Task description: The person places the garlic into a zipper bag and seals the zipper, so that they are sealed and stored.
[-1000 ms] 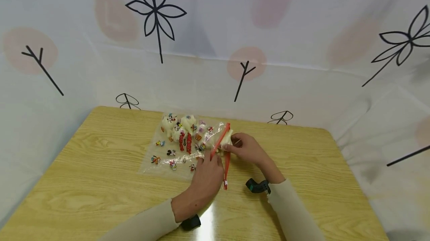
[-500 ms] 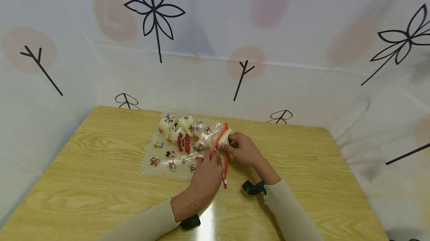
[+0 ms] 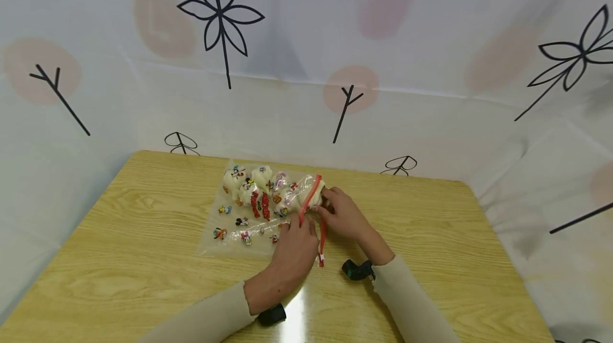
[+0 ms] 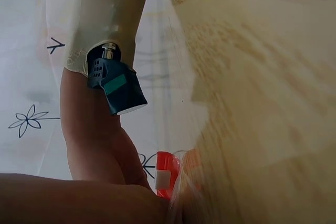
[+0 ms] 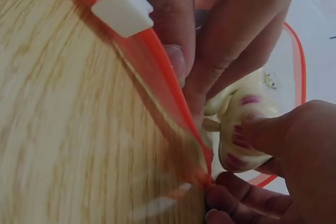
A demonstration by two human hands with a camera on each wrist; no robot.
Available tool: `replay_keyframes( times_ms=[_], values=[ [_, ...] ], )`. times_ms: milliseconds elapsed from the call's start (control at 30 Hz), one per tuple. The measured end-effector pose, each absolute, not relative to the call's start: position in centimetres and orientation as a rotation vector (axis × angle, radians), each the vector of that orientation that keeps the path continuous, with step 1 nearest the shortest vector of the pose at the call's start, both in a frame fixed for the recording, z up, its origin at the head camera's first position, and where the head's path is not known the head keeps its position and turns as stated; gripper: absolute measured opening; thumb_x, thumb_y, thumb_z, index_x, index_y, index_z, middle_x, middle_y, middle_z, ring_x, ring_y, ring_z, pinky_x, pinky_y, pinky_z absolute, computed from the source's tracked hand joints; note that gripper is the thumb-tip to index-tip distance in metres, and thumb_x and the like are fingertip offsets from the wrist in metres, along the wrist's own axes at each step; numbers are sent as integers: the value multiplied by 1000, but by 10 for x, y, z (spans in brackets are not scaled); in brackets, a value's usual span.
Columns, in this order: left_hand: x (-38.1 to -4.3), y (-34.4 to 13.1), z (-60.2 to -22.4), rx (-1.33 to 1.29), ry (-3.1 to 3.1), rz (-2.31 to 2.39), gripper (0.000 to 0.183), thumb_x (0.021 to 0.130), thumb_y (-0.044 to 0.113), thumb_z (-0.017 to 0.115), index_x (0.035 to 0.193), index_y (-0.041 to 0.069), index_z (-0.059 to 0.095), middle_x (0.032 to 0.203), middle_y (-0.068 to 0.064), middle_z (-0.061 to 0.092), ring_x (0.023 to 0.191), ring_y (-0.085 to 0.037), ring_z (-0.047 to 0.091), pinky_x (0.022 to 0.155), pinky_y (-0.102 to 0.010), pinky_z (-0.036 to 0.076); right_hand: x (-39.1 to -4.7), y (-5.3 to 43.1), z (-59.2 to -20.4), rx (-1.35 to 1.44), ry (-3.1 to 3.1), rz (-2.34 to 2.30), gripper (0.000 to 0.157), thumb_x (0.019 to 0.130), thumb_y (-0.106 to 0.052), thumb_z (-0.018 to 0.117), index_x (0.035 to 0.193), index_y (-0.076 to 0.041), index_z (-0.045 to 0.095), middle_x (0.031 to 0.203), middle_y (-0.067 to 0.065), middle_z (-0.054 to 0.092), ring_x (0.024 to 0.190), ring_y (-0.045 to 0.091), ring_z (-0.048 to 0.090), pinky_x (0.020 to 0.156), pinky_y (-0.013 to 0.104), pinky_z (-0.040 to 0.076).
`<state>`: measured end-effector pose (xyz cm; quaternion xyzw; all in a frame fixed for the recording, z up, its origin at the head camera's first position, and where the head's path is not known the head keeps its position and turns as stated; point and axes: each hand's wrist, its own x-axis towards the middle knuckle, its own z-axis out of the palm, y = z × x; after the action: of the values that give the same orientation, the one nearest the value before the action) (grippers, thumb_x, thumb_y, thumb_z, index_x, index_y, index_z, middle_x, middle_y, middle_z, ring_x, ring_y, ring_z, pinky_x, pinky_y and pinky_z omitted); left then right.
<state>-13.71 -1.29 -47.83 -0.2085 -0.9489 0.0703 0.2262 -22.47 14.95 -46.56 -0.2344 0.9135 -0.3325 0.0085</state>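
Observation:
A clear zip bag [image 3: 225,247] printed with cartoon characters lies on the table, its red-edged mouth facing right. Several cream-coloured lumpy things [image 3: 232,181] are inside. My left hand [image 3: 296,252] grips the near side of the mouth at the red zip strip [image 5: 168,85], close to the white slider [image 5: 125,8]. At the mouth, my right hand [image 3: 346,218] holds another cream lumpy thing [image 5: 239,142] with purple streaks, thumb on top and fingers below. Most of that thing is within the bag opening. Its far end is partly hidden by the hands.
The wooden table [image 3: 119,274] reaches to a white patterned cloth [image 3: 297,125] at the back and sides. Dark wrist cameras [image 3: 356,269] sit on both wrists below the sleeves.
My right hand has moved left, pushing the cream lumpy thing further into the bag mouth. The things inside have shifted slightly left. My left hand stays at the zip edge.

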Motion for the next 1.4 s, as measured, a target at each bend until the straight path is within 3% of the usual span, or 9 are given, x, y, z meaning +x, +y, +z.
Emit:
replay_keyframes(
  times_ms=[300,500,633,867,967,1133,1400],
  values=[
    [-138,-14,-478,-571,-2557,217,19,98,22,69,107,11,81,99,-7,69,94,-30,58,76,-36,57,-223,134,-469,-741,2927,-1063,22,100,-22,76,111,-4,71,90,8,62,76,18,56,67,33,50],
    [-137,-14,-478,-622,-2558,187,16,97,21,69,98,11,82,99,-6,69,92,-26,56,70,-35,55,-225,122,-469,-611,2924,-1187,12,99,-19,75,97,-8,78,80,1,67,71,16,58,65,31,49],
    [-137,-14,-477,-630,-2543,180,16,96,19,69,97,10,83,103,-8,71,91,-26,56,70,-34,55,-228,118,-470,-588,2880,-1233,22,101,-19,72,81,-10,74,67,-1,61,62,14,52,58,28,44],
    [-137,-13,-473,-619,-2551,190,16,97,19,70,95,10,83,99,-7,69,91,-26,54,72,-34,55,-230,116,-471,-582,2878,-1260,27,103,-10,63,77,-8,69,64,-2,53,60,14,49,56,28,41],
    [-138,-13,-474,-608,-2531,183,15,96,19,71,94,10,83,98,-7,68,90,-26,55,73,-34,55,-231,117,-470,-529,2897,-1296,29,105,-10,61,77,-6,68,64,1,53,60,15,49,57,29,41],
    [-139,-13,-475,-605,-2509,156,13,96,18,72,94,11,83,96,-6,69,90,-27,55,75,-36,56,-230,118,-468,-324,2912,-1488,16,101,-14,67,92,-3,75,77,6,71,68,16,61,61,29,49],
    [-137,-14,-475,-619,-2579,148,16,97,18,70,101,6,81,95,-6,70,94,-28,58,74,-36,56,-229,121,-470,-40,2857,-1737,18,101,-20,70,109,-4,66,89,9,76,76,19,67,63,25,50]
  ],
)
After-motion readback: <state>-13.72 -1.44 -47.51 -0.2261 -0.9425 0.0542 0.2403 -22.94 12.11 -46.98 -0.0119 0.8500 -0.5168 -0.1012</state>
